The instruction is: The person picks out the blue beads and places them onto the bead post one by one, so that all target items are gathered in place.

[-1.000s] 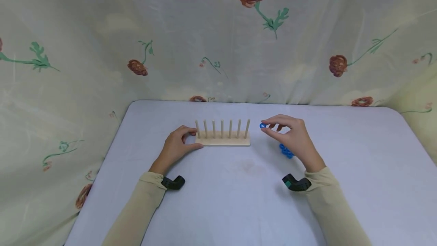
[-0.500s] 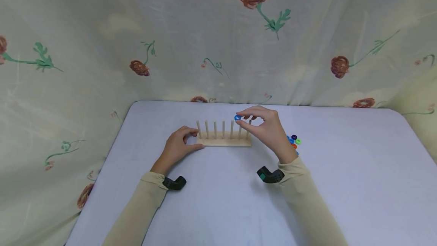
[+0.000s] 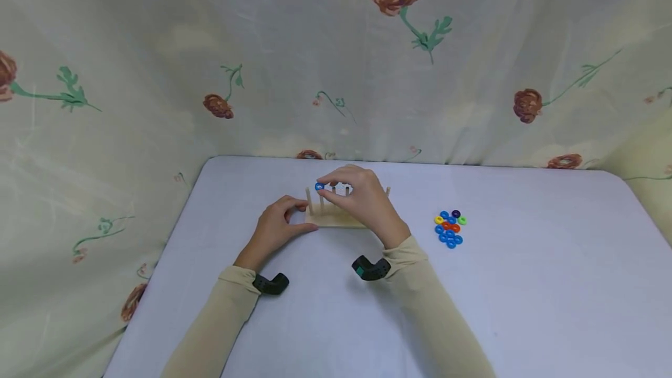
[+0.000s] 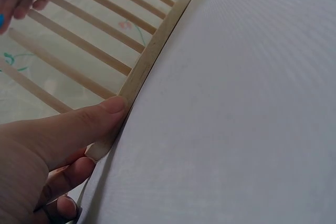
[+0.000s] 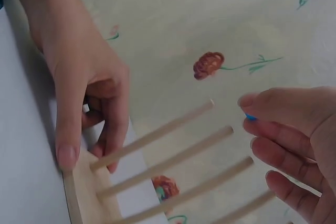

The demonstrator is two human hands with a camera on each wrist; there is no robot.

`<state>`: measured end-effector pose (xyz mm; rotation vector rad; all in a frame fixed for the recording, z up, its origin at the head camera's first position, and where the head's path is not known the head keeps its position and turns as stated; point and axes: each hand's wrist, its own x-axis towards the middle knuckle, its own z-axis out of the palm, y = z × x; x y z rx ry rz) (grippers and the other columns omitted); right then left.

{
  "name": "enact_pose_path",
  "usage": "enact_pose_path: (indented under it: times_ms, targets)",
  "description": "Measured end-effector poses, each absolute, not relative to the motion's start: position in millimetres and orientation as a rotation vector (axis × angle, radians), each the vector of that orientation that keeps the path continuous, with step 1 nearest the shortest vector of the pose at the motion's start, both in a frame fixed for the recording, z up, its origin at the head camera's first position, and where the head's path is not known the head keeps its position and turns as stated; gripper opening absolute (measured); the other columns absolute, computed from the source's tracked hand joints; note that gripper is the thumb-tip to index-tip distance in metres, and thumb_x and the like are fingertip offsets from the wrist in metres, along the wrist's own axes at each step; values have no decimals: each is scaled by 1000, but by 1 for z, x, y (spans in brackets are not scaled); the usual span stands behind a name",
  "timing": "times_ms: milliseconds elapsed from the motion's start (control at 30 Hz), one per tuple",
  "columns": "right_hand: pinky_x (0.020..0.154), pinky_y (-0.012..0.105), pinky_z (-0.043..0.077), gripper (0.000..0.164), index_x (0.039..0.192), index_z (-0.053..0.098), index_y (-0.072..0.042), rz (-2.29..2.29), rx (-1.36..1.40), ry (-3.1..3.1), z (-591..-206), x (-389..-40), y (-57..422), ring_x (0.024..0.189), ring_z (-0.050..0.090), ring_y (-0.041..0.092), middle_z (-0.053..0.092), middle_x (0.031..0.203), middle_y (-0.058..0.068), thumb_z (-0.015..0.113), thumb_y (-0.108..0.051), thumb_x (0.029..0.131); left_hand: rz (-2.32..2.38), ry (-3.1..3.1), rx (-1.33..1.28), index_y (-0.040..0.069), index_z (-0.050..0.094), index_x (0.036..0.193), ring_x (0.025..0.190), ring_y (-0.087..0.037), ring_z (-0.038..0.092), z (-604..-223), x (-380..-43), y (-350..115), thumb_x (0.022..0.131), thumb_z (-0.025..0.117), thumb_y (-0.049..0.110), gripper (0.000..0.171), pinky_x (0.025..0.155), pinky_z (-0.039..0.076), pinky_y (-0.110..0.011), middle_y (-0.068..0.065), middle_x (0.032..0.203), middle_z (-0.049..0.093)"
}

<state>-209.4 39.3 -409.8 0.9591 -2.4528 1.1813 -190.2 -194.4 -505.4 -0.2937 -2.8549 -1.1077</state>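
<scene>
A pale wooden base with a row of several upright pegs, a peg rack (image 3: 336, 220), stands on the white table. My left hand (image 3: 280, 223) grips its left end, thumb on the front edge and fingers behind, as the left wrist view shows on the rack's base (image 4: 142, 72). Between thumb and index finger my right hand (image 3: 362, 194) pinches a small blue ring (image 3: 319, 186), up near the tops of the leftmost pegs. In the right wrist view only a sliver of the blue ring (image 5: 251, 117) shows between the fingertips, beside the peg tips. My right hand hides several pegs in the head view.
Right of the rack lies a loose cluster of small rings (image 3: 448, 229), mostly blue, with orange, yellow, green and purple ones. A floral curtain (image 3: 294, 63) hangs behind the table's far edge. Each wrist wears a black camera band.
My right hand has carried the blue ring leftward from beside the rack's right end to above its left pegs, uncovering the ring cluster. The left hand keeps its grip.
</scene>
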Motion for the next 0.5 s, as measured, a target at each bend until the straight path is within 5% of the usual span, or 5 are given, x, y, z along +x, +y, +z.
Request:
enact_pose_path:
  times_ms: [500]
  targets:
    - [85, 37, 56, 18, 110, 81, -13, 1068, 978, -2526, -413, -215, 12, 93, 71, 18, 79, 99, 3, 78, -21, 94, -1122, -2855, -294, 13, 74, 123, 75, -14, 45, -504, -189, -194, 78, 91, 38, 54, 64, 34, -27, -2, 104, 66]
